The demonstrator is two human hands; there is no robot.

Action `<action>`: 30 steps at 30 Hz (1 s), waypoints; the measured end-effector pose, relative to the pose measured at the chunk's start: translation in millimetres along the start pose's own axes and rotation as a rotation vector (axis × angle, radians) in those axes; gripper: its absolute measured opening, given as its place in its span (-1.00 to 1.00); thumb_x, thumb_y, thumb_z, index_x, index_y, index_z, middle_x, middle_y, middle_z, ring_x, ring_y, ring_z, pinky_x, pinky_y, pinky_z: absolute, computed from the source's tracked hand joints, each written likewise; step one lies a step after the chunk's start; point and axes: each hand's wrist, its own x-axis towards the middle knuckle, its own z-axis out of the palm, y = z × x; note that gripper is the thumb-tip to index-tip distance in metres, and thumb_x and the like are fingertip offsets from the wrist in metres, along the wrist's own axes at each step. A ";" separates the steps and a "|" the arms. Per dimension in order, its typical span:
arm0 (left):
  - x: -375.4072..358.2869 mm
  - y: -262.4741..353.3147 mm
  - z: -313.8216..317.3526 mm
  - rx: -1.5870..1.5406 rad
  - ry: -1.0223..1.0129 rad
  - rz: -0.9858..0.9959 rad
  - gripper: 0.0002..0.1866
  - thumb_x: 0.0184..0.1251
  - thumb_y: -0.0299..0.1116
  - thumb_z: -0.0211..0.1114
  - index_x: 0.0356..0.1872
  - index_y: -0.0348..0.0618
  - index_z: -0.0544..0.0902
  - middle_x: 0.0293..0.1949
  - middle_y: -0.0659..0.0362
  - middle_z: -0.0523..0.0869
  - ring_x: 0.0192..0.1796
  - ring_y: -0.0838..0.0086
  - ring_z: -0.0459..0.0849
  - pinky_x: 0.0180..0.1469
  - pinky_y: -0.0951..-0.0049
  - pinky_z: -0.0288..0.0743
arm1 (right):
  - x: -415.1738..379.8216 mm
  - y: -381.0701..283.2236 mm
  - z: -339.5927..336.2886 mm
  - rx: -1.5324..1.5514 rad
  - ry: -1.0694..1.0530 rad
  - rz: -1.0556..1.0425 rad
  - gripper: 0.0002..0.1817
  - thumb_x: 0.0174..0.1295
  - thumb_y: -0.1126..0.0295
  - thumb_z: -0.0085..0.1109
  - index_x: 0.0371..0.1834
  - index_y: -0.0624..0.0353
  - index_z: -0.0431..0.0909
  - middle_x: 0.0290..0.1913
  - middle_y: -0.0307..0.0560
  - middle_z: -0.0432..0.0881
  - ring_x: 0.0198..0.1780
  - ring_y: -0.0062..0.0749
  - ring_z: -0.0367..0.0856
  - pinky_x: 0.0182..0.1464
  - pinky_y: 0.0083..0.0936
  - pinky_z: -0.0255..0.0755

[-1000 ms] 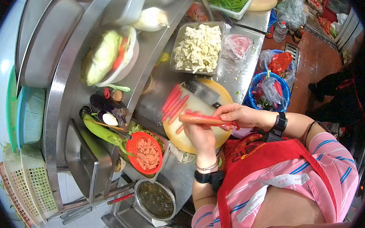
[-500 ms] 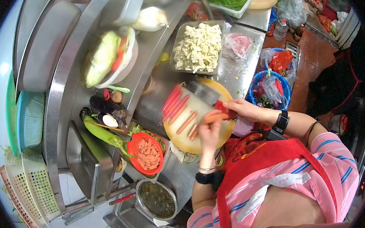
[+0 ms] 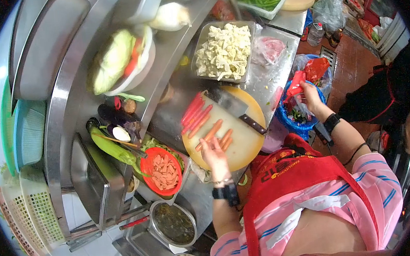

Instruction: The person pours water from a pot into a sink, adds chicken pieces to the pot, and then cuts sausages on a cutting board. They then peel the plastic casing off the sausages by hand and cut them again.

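Observation:
My left hand [image 3: 214, 157] is over the near side of the round cutting board [image 3: 243, 158], its fingers on a peeled sausage [image 3: 214, 128]. Other peeled sausages [image 3: 225, 140] lie beside it. Several sausages in red casings [image 3: 196, 115] rest in a row at the board's far left. A cleaver [image 3: 252, 123] lies on the board, its dark handle toward me. Off to the right, my right hand [image 3: 313, 97] is closed on a crumpled red wrapper [image 3: 296, 83] above a bin lined with a blue bag [image 3: 283, 113].
Beyond the board stands a metal tray of cauliflower [image 3: 223, 52]. To the left are a red basket of sliced sausage [image 3: 162, 172] and a pot of dark liquid [image 3: 174, 223]. A shelf [image 3: 161, 90] holds vegetables. A person in dark clothes [image 3: 380, 92] is at the right.
My hands have parted. The right moved from the board to above the bin with the red wrapper. The left lowered the peeled sausage to the board, and the cleaver handle came into view.

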 end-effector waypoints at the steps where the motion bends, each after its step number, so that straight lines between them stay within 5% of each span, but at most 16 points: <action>1: 18.2 -0.2 -14.2 -0.073 0.064 -0.168 -0.59 0.28 -0.22 0.15 0.00 -0.30 0.34 0.04 0.05 0.41 0.07 0.33 0.43 0.17 0.37 0.39 | 9.1 -2.1 -15.5 0.023 0.000 0.055 -0.66 0.14 -0.03 0.05 -0.34 0.03 0.44 -0.50 -0.31 0.49 -0.51 -0.52 0.45 -0.46 -0.53 0.31; 3: 46.6 -4.2 -35.3 -0.078 0.096 -0.193 -0.57 0.32 -0.20 0.08 0.03 -0.35 0.31 0.06 0.02 0.39 0.11 0.29 0.39 0.18 0.37 0.40 | 39.3 10.0 -36.0 0.157 0.201 0.308 -0.53 0.03 -0.15 0.11 -0.23 -0.05 0.31 -0.48 -0.32 0.47 -0.48 -0.48 0.43 -0.38 -0.46 0.29; 7: 65.2 5.3 -37.4 -0.043 0.224 -0.417 -0.62 0.32 -0.26 0.04 0.03 -0.32 0.33 -0.02 0.05 0.45 0.08 0.35 0.42 0.07 0.42 0.45 | 35.5 20.0 -27.3 0.052 -0.038 0.245 -0.66 0.11 0.04 0.07 -0.19 0.00 0.37 -0.48 -0.31 0.49 -0.48 -0.50 0.45 -0.35 -0.44 0.33; 9: 75.2 7.1 -28.3 0.440 0.068 -0.175 -0.68 0.32 -0.22 0.04 -0.06 -0.26 0.42 -0.14 0.10 0.57 0.02 0.31 0.50 -0.06 0.43 0.47 | 9.3 15.5 16.3 -0.256 -0.139 -0.001 -0.82 0.14 0.30 -0.02 -0.25 0.11 0.44 -0.51 -0.28 0.49 -0.59 -0.55 0.44 -0.53 -0.61 0.33; 11: 73.6 12.0 2.6 0.642 0.041 0.039 -0.72 0.28 -0.22 0.07 -0.14 -0.19 0.51 -0.26 0.11 0.63 -0.06 0.22 0.55 -0.10 0.33 0.43 | 9.6 42.8 46.2 -0.564 -0.461 -0.204 -0.77 0.08 0.38 0.04 -0.20 0.22 0.48 -0.44 -0.13 0.55 -0.47 -0.42 0.54 -0.43 -0.54 0.43; 12: 84.8 15.0 4.7 1.162 -0.092 0.420 -0.73 0.24 -0.22 0.09 -0.15 -0.17 0.54 -0.22 0.07 0.61 -0.07 0.18 0.54 -0.06 0.27 0.41 | -6.3 47.1 66.7 -0.859 -0.563 -0.479 -0.71 0.05 0.35 0.09 -0.18 0.27 0.48 -0.35 -0.05 0.59 -0.33 -0.32 0.58 -0.28 -0.46 0.46; 13: 92.9 18.1 8.1 1.660 -0.238 0.827 -0.73 0.20 -0.23 0.12 -0.17 -0.14 0.56 -0.19 0.03 0.60 -0.08 0.14 0.54 -0.02 0.21 0.39 | -28.4 44.5 86.1 -1.020 -0.628 -0.451 -0.66 0.04 0.29 0.12 -0.15 0.24 0.47 -0.28 0.04 0.60 -0.23 -0.21 0.59 -0.17 -0.37 0.46; 14: 87.8 24.3 19.7 1.825 -0.275 0.880 -0.69 0.14 -0.21 0.16 -0.13 -0.13 0.57 -0.16 -0.01 0.56 -0.08 0.07 0.51 0.01 0.17 0.37 | -48.9 41.9 106.1 -1.204 -0.669 -0.427 -0.60 0.00 0.26 0.16 -0.08 0.19 0.45 -0.21 0.11 0.56 -0.17 -0.12 0.57 -0.13 -0.30 0.45; 15: 92.9 22.2 19.7 1.821 -0.280 0.886 -0.69 0.14 -0.21 0.16 -0.13 -0.13 0.57 -0.16 -0.01 0.56 -0.08 0.07 0.51 0.01 0.17 0.37 | -48.3 55.8 114.7 -1.323 -0.762 -0.682 -0.47 -0.04 0.27 0.17 0.06 0.14 0.34 -0.18 0.15 0.51 -0.09 -0.02 0.52 -0.08 -0.26 0.43; 17: 100.5 17.2 21.2 2.102 -0.267 0.922 -0.66 0.14 -0.15 0.18 -0.13 -0.13 0.57 -0.11 -0.02 0.54 -0.04 0.07 0.50 0.00 0.15 0.37 | -56.2 61.8 126.8 -1.529 -0.737 -0.634 -0.35 -0.09 0.29 0.19 0.14 0.12 0.22 -0.15 0.16 0.48 -0.04 -0.01 0.49 -0.05 -0.25 0.41; 23: 106.9 2.7 26.5 2.147 -0.264 0.859 -0.58 0.00 -0.07 0.29 -0.17 -0.12 0.53 -0.14 0.00 0.51 -0.04 0.08 0.47 -0.01 0.15 0.36 | -38.3 51.7 112.7 -1.306 -0.578 -0.468 -0.30 -0.09 0.36 0.15 0.21 0.07 0.12 -0.33 0.21 0.52 -0.16 0.07 0.54 -0.09 -0.18 0.42; 24: 111.3 -1.4 26.2 2.109 -0.299 0.903 -0.58 -0.01 -0.09 0.30 -0.17 -0.11 0.53 -0.15 0.00 0.51 -0.04 0.09 0.47 -0.01 0.15 0.36 | -28.4 60.4 105.6 -1.161 -0.524 -0.734 -0.33 -0.10 0.41 0.13 0.18 0.14 0.14 -0.54 0.10 0.49 -0.41 -0.10 0.59 -0.37 -0.26 0.48; 25: 115.4 -5.5 25.4 2.070 -0.333 0.946 -0.59 -0.03 -0.11 0.31 -0.17 -0.11 0.53 -0.15 0.01 0.51 -0.04 0.09 0.47 -0.01 0.15 0.36 | -18.7 66.1 93.2 -1.164 -0.521 -0.734 -0.33 -0.10 0.41 0.13 0.18 0.14 0.14 -0.54 0.10 0.49 -0.41 -0.10 0.59 -0.37 -0.26 0.48; 27: 110.9 -7.5 32.4 2.125 -0.354 0.928 -0.59 -0.04 -0.12 0.30 -0.18 -0.11 0.53 -0.15 0.01 0.51 -0.04 0.10 0.47 -0.01 0.16 0.36 | -43.6 23.4 78.6 -0.477 -0.785 0.105 -0.42 -0.05 0.41 0.09 0.11 0.22 0.20 -0.64 -0.03 0.43 -0.70 -0.34 0.47 -0.68 -0.45 0.35; 28: 107.3 -8.1 36.4 2.180 -0.371 0.913 -0.59 -0.04 -0.13 0.30 -0.18 -0.11 0.53 -0.15 0.02 0.52 -0.04 0.10 0.47 -0.02 0.17 0.36 | -54.7 17.8 75.0 -0.403 -0.751 0.137 -0.52 -0.02 0.42 0.04 0.02 0.26 0.25 -0.71 -0.17 0.34 -0.86 -0.51 0.26 -0.83 -0.61 0.14; 30: 102.2 -10.6 40.8 2.197 -0.367 0.913 -0.60 -0.04 -0.13 0.30 -0.18 -0.12 0.53 -0.14 0.03 0.52 -0.03 0.11 0.47 -0.02 0.18 0.36 | -58.0 10.5 69.2 -0.501 -0.753 0.141 -0.56 -0.01 0.42 0.03 0.00 0.25 0.26 -0.70 -0.15 0.37 -0.81 -0.49 0.33 -0.79 -0.58 0.21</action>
